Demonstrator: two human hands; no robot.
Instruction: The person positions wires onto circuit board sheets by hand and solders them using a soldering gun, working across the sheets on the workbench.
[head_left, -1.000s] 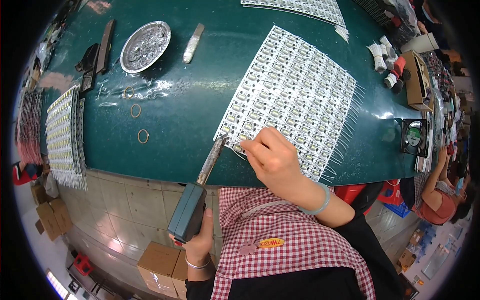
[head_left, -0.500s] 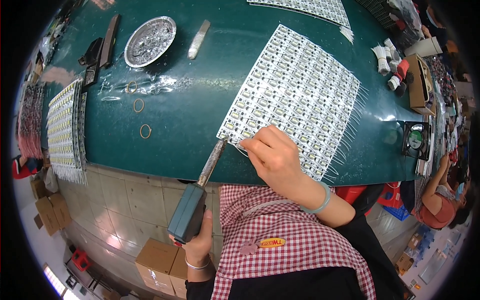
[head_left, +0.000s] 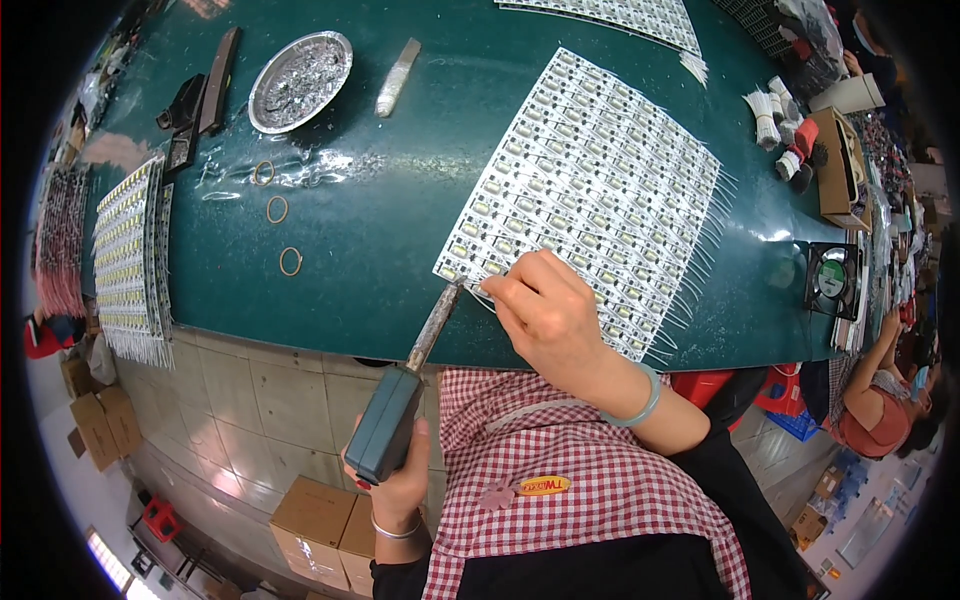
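My left hand (head_left: pixel 405 478) is wrapped round the dark green handle of a soldering gun (head_left: pixel 388 425). Its long metal tip reaches up to the near-left corner of a white LED circuit board panel (head_left: pixel 605 190), which lies flat on the green table. At that corner, my right hand (head_left: pixel 550 315) rests over the panel's near edge with thumb and forefinger pinched on a thin white wire (head_left: pixel 483 297), most of it hidden by the fingers. Rows of small LEDs cover the panel, and short white wires stick out along its right side.
Beyond lie a metal bowl (head_left: pixel 257 112) of silvery scraps, a wrapped flat bar (head_left: pixel 397 80) and several rubber bands (head_left: pixel 277 209). More LED panels (head_left: pixel 130 260) stand at the left table edge. At right are a small fan (head_left: pixel 831 280), wire bundles (head_left: pixel 764 120), a cardboard box (head_left: pixel 832 175) and another person (head_left: pixel 875 410).
The soldering gun has shifted slightly right, its tip moving a little along the panel's corner toward my right fingers. My right hand stays in place.
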